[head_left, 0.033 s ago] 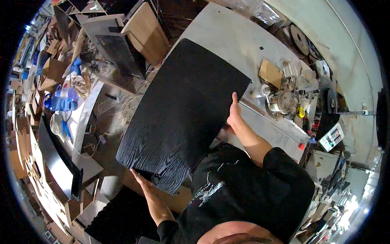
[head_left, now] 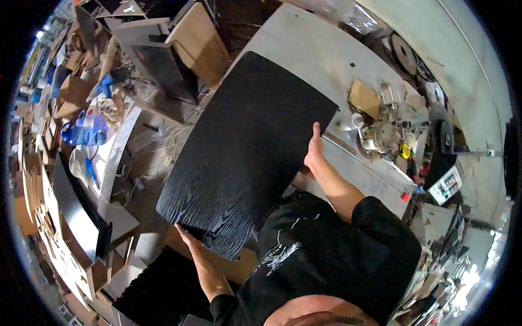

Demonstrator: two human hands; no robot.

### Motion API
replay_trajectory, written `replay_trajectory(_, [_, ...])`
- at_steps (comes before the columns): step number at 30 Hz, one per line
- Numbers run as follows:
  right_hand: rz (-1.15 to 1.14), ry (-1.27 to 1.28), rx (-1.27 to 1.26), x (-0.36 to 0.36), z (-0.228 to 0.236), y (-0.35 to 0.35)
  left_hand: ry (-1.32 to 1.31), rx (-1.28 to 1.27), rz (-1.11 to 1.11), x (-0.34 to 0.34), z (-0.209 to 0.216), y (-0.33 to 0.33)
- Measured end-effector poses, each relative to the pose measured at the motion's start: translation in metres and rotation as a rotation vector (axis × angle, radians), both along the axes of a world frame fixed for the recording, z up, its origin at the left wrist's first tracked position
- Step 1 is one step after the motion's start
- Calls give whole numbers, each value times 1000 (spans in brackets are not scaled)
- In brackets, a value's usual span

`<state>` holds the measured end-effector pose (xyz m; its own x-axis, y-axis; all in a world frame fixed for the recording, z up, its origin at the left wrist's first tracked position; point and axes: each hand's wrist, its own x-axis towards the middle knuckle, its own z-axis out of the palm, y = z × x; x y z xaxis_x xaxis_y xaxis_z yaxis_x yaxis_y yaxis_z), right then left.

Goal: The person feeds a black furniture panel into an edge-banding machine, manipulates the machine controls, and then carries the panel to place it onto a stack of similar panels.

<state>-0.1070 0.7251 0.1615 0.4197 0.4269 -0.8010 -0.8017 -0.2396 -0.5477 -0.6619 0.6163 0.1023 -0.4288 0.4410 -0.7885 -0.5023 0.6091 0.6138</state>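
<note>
A large black board (head_left: 244, 125) with a wood-grain surface lies slantwise in front of my body. Its near left end shines, so the grain shows plainly there. My left hand (head_left: 190, 239) holds the board by its near left edge, the thumb along the rim and the other fingers hidden under it. On the right edge, my right hand (head_left: 314, 151) grips the board with the thumb pointing up and the fingers out of sight below. The far part of the board overlaps a grey worktable (head_left: 293, 38).
Right of the board stand a router-like machine (head_left: 384, 136), a cardboard piece (head_left: 364, 99) and a control box (head_left: 446, 185). Panels (head_left: 198, 43) lean at the far left. A blue-tinted water bottle (head_left: 84, 130) and a glossy black panel (head_left: 79, 212) are on the left.
The surroundings sit slightly farther right in the picture. Both hands keep the same hold on the board.
</note>
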Motion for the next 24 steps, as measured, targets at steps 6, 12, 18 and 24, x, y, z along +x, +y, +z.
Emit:
replay_trajectory(6, [214,106,372,-58,98,6,48,199,293,-19,87,-50])
replay_trajectory(12, [551,-336,727,-105,159,56,204,549,669,-14,187,-110])
replay_trajectory(18, [844,-258,1189,-210,239,54,12,1210,782,79,273,-115])
replay_trajectory(24, [972,340,959,-301,230,-64,650,1118,893,111,281,-231])
